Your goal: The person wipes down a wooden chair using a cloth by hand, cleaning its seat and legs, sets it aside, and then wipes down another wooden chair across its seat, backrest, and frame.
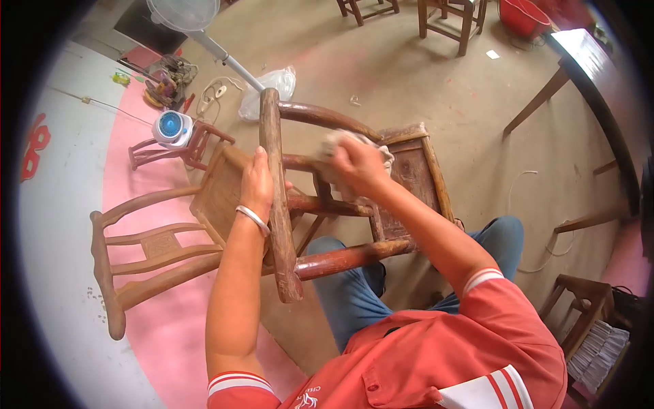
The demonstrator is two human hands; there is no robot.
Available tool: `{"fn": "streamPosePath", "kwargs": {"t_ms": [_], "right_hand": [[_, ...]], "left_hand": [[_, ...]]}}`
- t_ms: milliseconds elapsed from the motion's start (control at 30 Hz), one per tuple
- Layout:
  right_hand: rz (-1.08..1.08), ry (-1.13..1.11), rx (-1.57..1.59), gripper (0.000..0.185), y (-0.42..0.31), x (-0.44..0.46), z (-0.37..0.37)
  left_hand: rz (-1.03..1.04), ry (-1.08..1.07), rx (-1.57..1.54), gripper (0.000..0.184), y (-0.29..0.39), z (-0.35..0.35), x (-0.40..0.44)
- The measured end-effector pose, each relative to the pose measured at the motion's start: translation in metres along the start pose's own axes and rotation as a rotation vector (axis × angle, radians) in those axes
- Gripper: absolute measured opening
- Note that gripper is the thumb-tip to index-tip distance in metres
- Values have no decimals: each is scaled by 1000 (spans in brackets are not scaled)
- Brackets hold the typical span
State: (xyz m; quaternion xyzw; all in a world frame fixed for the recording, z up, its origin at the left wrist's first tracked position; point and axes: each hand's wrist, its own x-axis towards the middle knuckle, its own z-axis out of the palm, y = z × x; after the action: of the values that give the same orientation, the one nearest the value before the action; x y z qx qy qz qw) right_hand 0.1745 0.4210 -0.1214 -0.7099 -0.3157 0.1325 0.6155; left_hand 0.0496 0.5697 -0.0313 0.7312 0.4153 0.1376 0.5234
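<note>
A dark wooden chair [279, 235] is tilted in front of me, its backrest turned toward me and its seat [412, 174] beyond, at the right. My left hand [257, 183], with a silvery bangle at the wrist, is closed around the chair's top rail; part of its fingers hides behind the wood. A pale, crumpled cloth [334, 144] is bunched in my right hand [361, 165], which is over the backrest's bars and smeared by motion. Whether the cloth touches the wood at this instant I cannot make out.
A second, lighter wooden chair [160, 249] stands to the left by the pink and white wall. Behind it are a small stool [197, 144] with a blue-white device, a stand fan's pole [231, 63] and a plastic bag [279, 85]. A dark table [599, 88] edges the right.
</note>
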Motion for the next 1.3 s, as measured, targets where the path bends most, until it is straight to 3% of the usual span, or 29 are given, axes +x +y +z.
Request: {"fn": "streamPosePath", "kwargs": {"t_ms": [67,100,133,267,367,400,467,533,567,633,733,833,933,1000,1067,1133,1200,1267,1300], "right_hand": [[-505,39,-55,13,-49,39,23],[-670,118,-81,13,-63,57,39],[-677,123,-78,13,-63,72,47],[-522,312,-177,20,-36,122,59],[-50,162,-275,33,2,156,43],[142,70,-329,39,22,165,27],[317,-43,-527,44,100,166,8],[383,17,-664,41,173,128,-11],[391,32,-768,32,191,98,-20],[-5,194,-866,23,203,47,-10],[-110,34,-1029,20,222,8,0],[196,-231,-866,29,184,-29,-17],[498,-251,-509,38,173,-44,-41],[440,-13,-273,38,163,-49,-63],[364,89,-48,32,125,-40,-84],[163,111,40,27,64,-27,-105],[102,115,26,25,1,-14,-115],[34,129,22,24,-57,-7,-120],[-26,111,28,23,-82,-6,-121]], "left_hand": [[16,-8,8,61,-4,-2,6],[27,-3,-34,61,-8,-1,9],[37,0,-74,61,-7,0,8],[40,13,-28,56,-1,0,-1],[-10,5,-57,54,0,2,-5],[-4,6,-74,54,2,3,-4],[-13,-4,-74,51,6,2,-5],[-30,-3,-86,49,6,4,-2],[-12,-3,-82,51,3,4,0],[-4,7,-80,54,0,1,1],[67,-11,-28,54,-2,2,0],[-11,9,-45,54,6,4,-1],[-2,44,-65,56,5,6,0],[-2,38,-11,53,8,5,1],[-9,31,38,51,3,4,8],[367,315,648,42,-15,7,26],[433,410,678,35,6,19,0],[720,445,964,31,22,28,-22],[782,393,957,31,22,37,-26]]}}
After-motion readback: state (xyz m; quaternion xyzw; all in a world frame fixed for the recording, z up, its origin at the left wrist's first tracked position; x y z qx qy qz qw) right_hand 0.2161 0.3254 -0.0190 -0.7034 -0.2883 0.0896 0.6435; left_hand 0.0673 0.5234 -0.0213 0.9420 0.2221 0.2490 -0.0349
